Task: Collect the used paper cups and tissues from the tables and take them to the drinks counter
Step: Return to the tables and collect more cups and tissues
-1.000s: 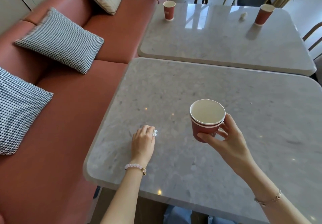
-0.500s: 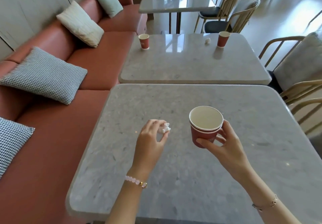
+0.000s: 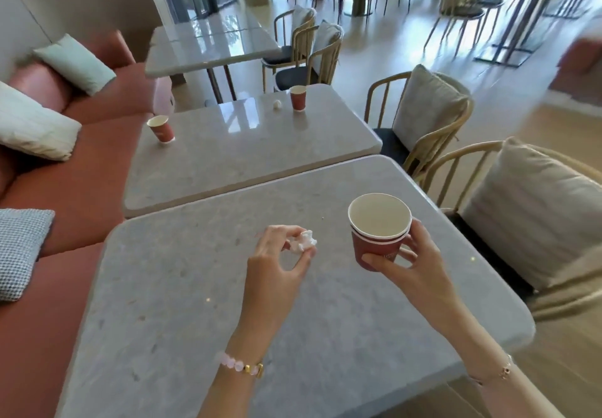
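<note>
My left hand (image 3: 277, 264) pinches a crumpled tissue (image 3: 304, 241) just above the near table (image 3: 195, 287); my right hand (image 3: 413, 264) grips two nested paper cups (image 3: 378, 232) by the wall. I judge the tissue weightless and soft (fingertips suffice), the cups light but crushable, best held low and gently.

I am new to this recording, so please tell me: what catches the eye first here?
The right hand holds stacked red cups over the near table, and the left hand pinches a crumpled tissue. On the next table stand a left cup, a far cup and a tissue ball.
</note>
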{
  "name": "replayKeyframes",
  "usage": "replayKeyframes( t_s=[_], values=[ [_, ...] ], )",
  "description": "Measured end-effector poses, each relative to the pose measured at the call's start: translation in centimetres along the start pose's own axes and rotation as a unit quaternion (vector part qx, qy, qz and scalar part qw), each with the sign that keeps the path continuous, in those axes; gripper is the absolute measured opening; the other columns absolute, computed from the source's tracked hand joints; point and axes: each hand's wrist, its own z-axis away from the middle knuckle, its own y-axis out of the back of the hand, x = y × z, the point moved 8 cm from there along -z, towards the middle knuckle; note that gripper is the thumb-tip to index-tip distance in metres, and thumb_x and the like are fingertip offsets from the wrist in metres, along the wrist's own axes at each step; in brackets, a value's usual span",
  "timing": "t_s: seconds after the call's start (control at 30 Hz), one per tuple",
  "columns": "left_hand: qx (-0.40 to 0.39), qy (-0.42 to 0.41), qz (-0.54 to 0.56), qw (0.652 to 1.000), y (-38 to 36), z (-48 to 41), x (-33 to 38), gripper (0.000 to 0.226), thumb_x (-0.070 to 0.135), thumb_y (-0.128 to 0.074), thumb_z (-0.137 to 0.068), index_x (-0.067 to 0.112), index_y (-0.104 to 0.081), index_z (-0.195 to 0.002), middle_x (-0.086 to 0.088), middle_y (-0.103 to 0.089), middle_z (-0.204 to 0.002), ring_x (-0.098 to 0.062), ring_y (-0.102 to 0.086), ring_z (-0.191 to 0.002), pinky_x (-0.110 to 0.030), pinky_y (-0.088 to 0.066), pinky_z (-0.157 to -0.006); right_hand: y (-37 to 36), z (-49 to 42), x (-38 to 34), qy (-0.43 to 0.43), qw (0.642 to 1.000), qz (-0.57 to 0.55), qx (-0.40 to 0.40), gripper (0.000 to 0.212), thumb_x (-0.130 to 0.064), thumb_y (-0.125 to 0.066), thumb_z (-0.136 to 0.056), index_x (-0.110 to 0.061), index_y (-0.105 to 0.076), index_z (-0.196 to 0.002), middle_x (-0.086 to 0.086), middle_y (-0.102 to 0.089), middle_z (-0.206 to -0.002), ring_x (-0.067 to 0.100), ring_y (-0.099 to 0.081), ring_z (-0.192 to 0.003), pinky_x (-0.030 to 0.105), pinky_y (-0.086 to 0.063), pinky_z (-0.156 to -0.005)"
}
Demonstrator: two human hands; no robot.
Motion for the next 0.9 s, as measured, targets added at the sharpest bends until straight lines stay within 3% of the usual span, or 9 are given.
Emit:
replayKeyframes(
  t_s=[0.17, 0.23, 0.37, 0.53, 0.7, 0.9],
  values=[
    [-0.065, -0.054, 0.030, 0.996, -5.9, -0.7, 5.4, 0.020, 0.013, -0.076, -0.076, 0.018, -0.064, -0.090, 0.011, -0.062, -0.089, -0.004, -0.057, -0.080, -0.020, -0.047, -0.074, 7.6, 1.4, 0.4, -0.027, 0.996, 0.017, 0.078, 0.073, -0.026, -0.084, -0.063, -0.023, -0.049, -0.127, -0.002, -0.063, -0.117, 0.012, -0.060, -0.107, 0.026, -0.049, -0.089],
    [-0.079, -0.080, 0.039, 0.993, -8.2, -0.7, 7.9, 0.020, 0.011, -0.077, -0.075, 0.016, -0.065, -0.090, 0.010, -0.062, -0.088, -0.005, -0.058, -0.078, -0.025, -0.048, -0.073, 10.8, 2.1, 0.6, -0.031, 0.993, 0.028, 0.107, 0.074, -0.023, -0.084, -0.064, -0.021, -0.047, -0.128, -0.001, -0.062, -0.119, 0.014, -0.059, -0.109, 0.024, -0.048, -0.089],
    [-0.109, -0.136, 0.050, 0.983, -13.5, -0.1, 13.4, 0.021, 0.014, -0.078, -0.073, 0.014, -0.066, -0.089, 0.004, -0.065, -0.090, -0.008, -0.060, -0.076, -0.020, -0.050, -0.069, 17.6, 3.6, 1.3, -0.045, 0.987, 0.008, 0.154, 0.068, -0.019, -0.085, -0.064, -0.029, -0.049, -0.121, -0.007, -0.063, -0.113, 0.009, -0.060, -0.104, 0.018, -0.048, -0.082],
    [-0.160, -0.169, 0.087, 0.969, -21.7, 1.0, 19.9, 0.023, 0.019, -0.077, -0.073, 0.018, -0.065, -0.092, 0.008, -0.062, -0.094, -0.001, -0.059, -0.078, -0.004, -0.045, -0.072, 27.2, 5.8, 3.0, -0.073, 0.972, -0.003, 0.223, 0.070, -0.043, -0.083, -0.051, -0.046, -0.051, -0.113, -0.020, -0.066, -0.102, -0.001, -0.062, -0.097, 0.014, -0.048, -0.074],
    [-0.185, -0.195, 0.123, 0.955, -29.7, 2.7, 26.0, 0.023, 0.019, -0.077, -0.073, 0.015, -0.066, -0.093, 0.009, -0.060, -0.094, 0.000, -0.058, -0.079, -0.002, -0.044, -0.072, 36.6, 8.2, 4.9, -0.084, 0.956, 0.027, 0.279, 0.069, -0.018, -0.087, -0.061, -0.058, -0.050, -0.103, -0.034, -0.063, -0.093, -0.007, -0.063, -0.087, 0.007, -0.046, -0.067],
    [-0.246, -0.226, 0.167, 0.928, -38.2, 5.4, 32.4, 0.024, 0.017, -0.075, -0.076, 0.013, -0.066, -0.097, 0.005, -0.062, -0.097, -0.003, -0.059, -0.082, -0.005, -0.045, -0.072, 45.9, 12.0, 5.7, -0.098, 0.925, 0.037, 0.364, 0.063, -0.012, -0.085, -0.062, -0.046, -0.052, -0.104, -0.021, -0.064, -0.095, -0.007, -0.063, -0.085, 0.007, -0.045, -0.067]
  ],
)
